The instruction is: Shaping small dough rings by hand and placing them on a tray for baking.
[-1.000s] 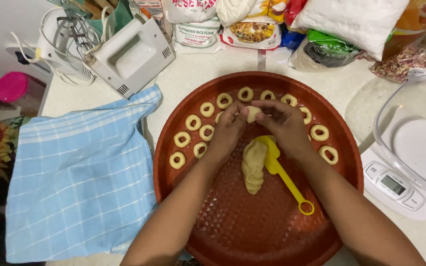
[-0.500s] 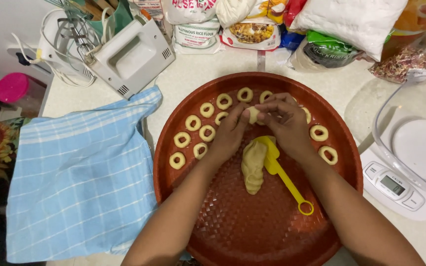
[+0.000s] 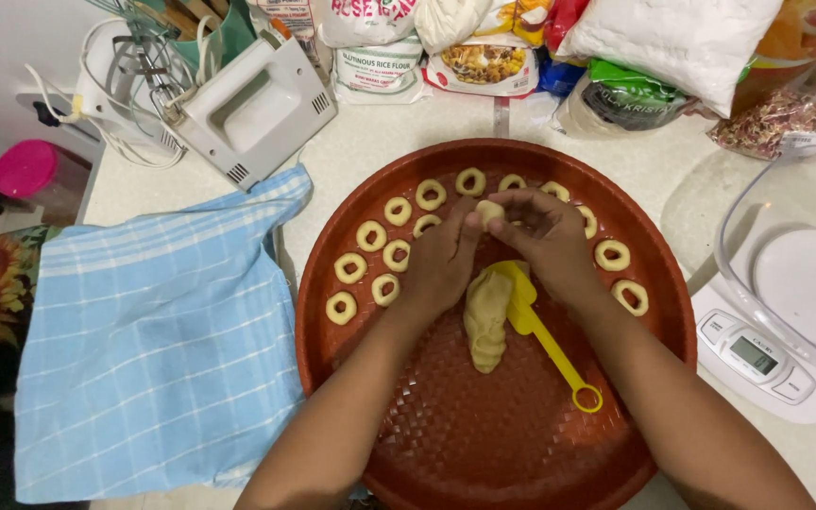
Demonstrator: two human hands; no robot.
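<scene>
A round reddish-brown tray (image 3: 427, 453) sits near the worktop's front edge, with a blue checked cloth (image 3: 158, 340) just beside its left rim. Pale dough rings (image 3: 370, 235) curve along the tray's far half. A dough lump (image 3: 485, 321) lies at the tray's middle, long axis running far to near, across the head of a yellow scoop (image 3: 545, 335). Just beyond it, the left hand (image 3: 441, 260) and right hand (image 3: 545, 236) meet, fingertips pinched together on a small dough piece (image 3: 489, 212). Both hands are equally near the lump, which lies toward the person.
</scene>
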